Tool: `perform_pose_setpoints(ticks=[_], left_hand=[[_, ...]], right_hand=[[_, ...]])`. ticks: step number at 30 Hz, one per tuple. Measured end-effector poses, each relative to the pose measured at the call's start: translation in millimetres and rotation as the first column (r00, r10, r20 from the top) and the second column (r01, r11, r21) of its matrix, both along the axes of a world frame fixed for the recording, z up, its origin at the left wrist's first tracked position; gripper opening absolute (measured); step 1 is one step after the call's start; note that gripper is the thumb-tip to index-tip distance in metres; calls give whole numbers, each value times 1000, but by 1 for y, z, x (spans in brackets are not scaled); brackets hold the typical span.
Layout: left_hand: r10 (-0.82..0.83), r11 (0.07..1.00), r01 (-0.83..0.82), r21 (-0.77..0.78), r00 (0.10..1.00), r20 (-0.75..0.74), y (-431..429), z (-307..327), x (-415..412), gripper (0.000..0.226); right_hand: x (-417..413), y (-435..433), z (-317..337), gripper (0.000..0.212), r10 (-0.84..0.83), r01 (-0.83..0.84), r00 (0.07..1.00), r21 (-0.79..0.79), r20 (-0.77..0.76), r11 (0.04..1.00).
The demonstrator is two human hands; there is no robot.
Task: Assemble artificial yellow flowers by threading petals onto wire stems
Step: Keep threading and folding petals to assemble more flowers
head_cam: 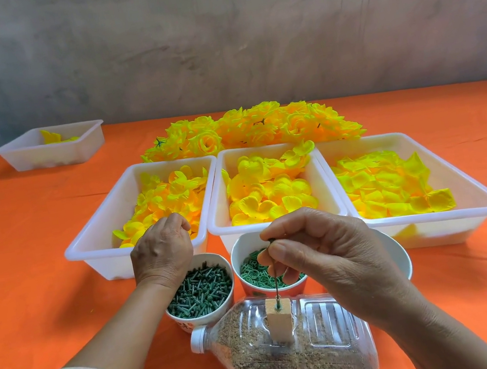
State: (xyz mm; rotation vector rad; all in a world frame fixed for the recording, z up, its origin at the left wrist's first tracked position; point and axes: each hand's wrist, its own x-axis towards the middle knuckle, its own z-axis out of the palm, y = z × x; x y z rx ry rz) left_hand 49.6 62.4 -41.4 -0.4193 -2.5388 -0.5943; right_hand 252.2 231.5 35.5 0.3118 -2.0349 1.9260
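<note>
R hand (329,253): thumb + forefinger pinch top end of wire stem (274,273). Stem's long axis is upright, foot stuck in wooden block (278,318) set in the grit-filled plastic bottle (327,332), near centre. L hand (162,250): fingers curled down among yellow petals (166,194) at near edge of left tray (93,224), far-left of stem; petal pinched or not, cannot tell. Judgement: petal must come near-right to stem tip, then slide down the axis; L hand nearer petals, R hand covers tip.

Four trays (102,219) (one apart) — two cups (203,316), bowl (401,254), bottle (327,332).
</note>
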Motion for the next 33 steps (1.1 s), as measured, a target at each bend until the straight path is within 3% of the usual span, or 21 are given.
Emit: perform_pose_setpoints(ticks=[33], left_hand=[[2, 1000, -2, 12, 1000, -8, -1, -1, -1, 18]], right_hand=[[2, -4, -4, 18, -75, 77, 992, 14, -102, 997]])
